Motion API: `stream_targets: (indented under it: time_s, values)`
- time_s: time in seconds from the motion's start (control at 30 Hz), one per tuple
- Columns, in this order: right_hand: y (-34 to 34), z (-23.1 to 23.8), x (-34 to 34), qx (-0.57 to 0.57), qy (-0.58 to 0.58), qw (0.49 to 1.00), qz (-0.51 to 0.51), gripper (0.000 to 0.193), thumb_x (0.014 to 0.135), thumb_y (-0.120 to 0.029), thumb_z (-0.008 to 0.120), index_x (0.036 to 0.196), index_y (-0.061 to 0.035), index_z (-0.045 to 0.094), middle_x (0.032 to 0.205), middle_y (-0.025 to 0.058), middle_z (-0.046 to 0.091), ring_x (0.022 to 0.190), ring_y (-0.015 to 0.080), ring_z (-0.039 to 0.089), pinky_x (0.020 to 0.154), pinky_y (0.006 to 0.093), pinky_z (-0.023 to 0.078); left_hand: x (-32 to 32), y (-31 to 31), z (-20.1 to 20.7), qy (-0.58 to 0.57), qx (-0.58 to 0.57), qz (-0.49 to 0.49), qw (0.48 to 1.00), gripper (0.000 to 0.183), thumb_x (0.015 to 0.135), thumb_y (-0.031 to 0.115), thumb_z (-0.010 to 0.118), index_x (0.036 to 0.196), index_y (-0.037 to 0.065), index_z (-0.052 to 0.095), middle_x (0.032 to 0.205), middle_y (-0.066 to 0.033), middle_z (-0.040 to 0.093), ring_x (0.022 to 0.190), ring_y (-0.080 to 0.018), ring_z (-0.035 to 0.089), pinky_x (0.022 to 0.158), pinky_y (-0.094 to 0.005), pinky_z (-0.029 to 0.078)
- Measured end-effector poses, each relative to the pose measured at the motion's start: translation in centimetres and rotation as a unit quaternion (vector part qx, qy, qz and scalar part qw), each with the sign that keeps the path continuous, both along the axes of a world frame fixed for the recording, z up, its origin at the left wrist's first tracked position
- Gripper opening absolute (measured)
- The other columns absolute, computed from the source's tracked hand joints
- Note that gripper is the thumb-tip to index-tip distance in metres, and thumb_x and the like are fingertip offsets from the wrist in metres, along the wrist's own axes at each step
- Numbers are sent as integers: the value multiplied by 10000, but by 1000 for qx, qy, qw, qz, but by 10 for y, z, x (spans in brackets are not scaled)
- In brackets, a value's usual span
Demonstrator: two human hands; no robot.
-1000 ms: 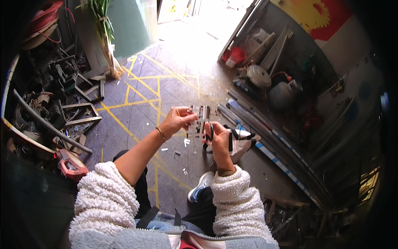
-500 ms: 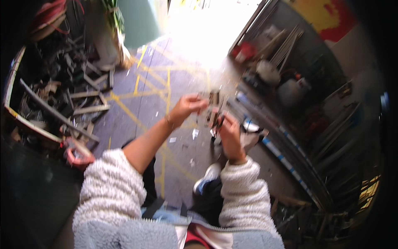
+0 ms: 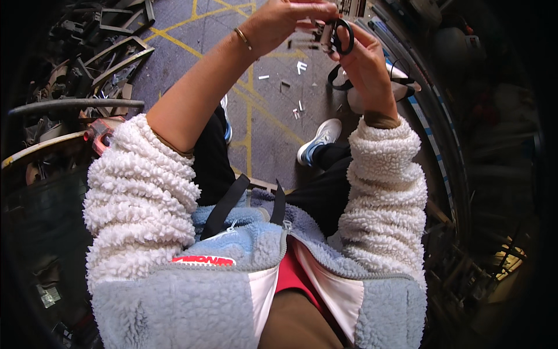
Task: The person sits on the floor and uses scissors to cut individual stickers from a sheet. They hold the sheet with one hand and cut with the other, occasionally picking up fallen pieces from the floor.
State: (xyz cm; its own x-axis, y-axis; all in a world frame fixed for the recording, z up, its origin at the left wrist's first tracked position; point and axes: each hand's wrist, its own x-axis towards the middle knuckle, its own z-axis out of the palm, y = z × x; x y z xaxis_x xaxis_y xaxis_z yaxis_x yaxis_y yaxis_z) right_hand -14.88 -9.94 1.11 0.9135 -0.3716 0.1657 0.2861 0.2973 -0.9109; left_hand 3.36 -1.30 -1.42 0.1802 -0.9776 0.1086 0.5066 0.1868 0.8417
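Note:
My right hand [image 3: 367,64] is raised at the top of the view, its fingers closed round a black loop-handled tool [image 3: 344,37]. The loop is an upright oval. A small pale metallic piece [image 3: 326,38] shows just left of it. Close beside, my left hand [image 3: 285,22] reaches in from the left with its fingers pressed together, the tips meeting the tool's upper end. What those fingertips pinch is too small to make out. Brownish slotted pieces [image 3: 350,7] show beyond the hands, partly cut off by the upper edge.
Paper scraps [image 3: 301,67] lie on the grey floor [image 3: 273,110] with yellow lines. Metal frames and scrap [image 3: 119,58] pile up at left, near a red clamp-like part [image 3: 103,132]. Long bars with blue-white wrapping [image 3: 427,125] run along the right. My shoe [image 3: 319,141] is below my hands.
The view has tipped downward, so both hands now appear higher in the picture. My left fingers have come closer to my right hand and meet the tool.

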Motion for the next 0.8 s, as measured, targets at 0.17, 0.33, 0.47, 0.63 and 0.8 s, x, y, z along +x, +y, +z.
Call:
stream_targets:
  time_s: [0.17, 0.33, 0.47, 0.63, 0.8]
  values:
    - [0, -6, 1, -50, 74, 991, -103, 288, 954, -238, 638, 1132, -14, 672, 951, 44, 708, 810, 99, 662, 689, 219, 516, 6, 7, 6, -4, 33, 28, 999, 251, 901, 182, 690, 1115, 50, 685, 1038, -48, 714, 937, -116, 662, 777, -248, 500]
    - [-44, -25, -18, -250, 186, 940, -141, 286, 950, -308, 650, 1050, -46, 704, 875, 29, 696, 776, 83, 653, 700, 211, 509, 22, 22, 19, 15, 17, 73, 997, 243, 925, 126, 654, 1140, 13, 651, 1050, -43, 688, 920, -98, 648, 644, -178, 479]
    - [-94, -77, -33, -275, 274, 914, -120, 256, 951, -300, 655, 895, -52, 689, 730, -13, 641, 615, 32, 565, 530, 164, 407, 38, 45, 31, 70, 6, 38, 997, 209, 943, 133, 627, 1118, 21, 646, 1013, -29, 683, 835, -70, 628, 591, -157, 463]
    - [-138, -168, -56, -243, 387, 883, -107, 239, 940, -266, 670, 828, -55, 664, 682, -29, 611, 563, 29, 530, 486, 175, 362, 54, 73, 44, 12, 30, 149, 988, 292, 967, 170, 591, 1210, 8, 600, 1108, -86, 660, 867, -114, 620, 691, -184, 487]
    - [-138, -269, -95, -194, 438, 874, -84, 187, 913, -188, 684, 804, -38, 654, 673, -13, 601, 570, 63, 537, 510, 221, 400, 102, 92, 47, 122, 114, 104, 981, 449, 995, 139, 518, 1390, -44, 406, 1387, -195, 468, 1256, -282, 515, 961, -379, 554]
